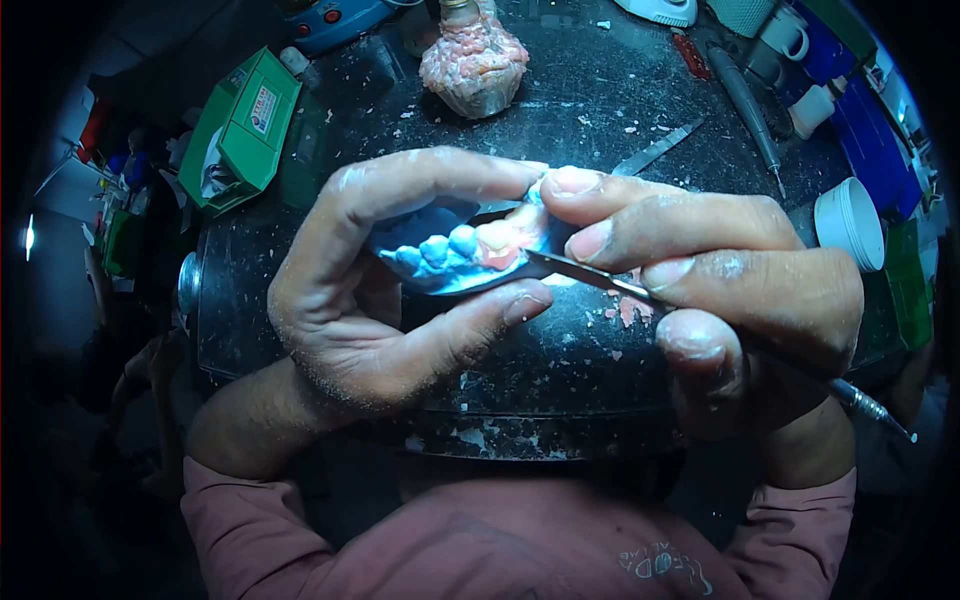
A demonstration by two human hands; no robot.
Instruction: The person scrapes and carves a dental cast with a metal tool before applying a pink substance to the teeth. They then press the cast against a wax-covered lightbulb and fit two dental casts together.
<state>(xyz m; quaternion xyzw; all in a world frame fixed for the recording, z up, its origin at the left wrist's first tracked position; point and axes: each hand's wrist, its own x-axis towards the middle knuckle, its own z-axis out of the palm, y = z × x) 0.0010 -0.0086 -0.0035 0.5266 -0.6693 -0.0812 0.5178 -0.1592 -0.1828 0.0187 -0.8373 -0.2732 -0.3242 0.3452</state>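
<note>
A blue dental model (pixel 432 255) with a row of teeth is held between the thumb and fingers of my left hand (pixel 400 270). Pink and whitish material (pixel 500 243) covers part of its right side. My right hand (pixel 730 270) grips a thin metal carving tool (pixel 590 274), whose blade tip touches or nearly touches the pink material. The tool's handle runs out below my right hand to the lower right. My right thumb and fingertips are close to the model's right end. Pink shavings (pixel 628 308) lie on the dark table beneath the tool.
A pink-and-white lump (pixel 475 65) stands at the table's (pixel 350 110) back. A green box (pixel 242 130) is at left. A metal blade (pixel 660 147), a grey handpiece (pixel 745 105), a white round container (pixel 849 225) and a small bottle (pixel 815 108) are at right. A blue device (pixel 335 22) sits back left.
</note>
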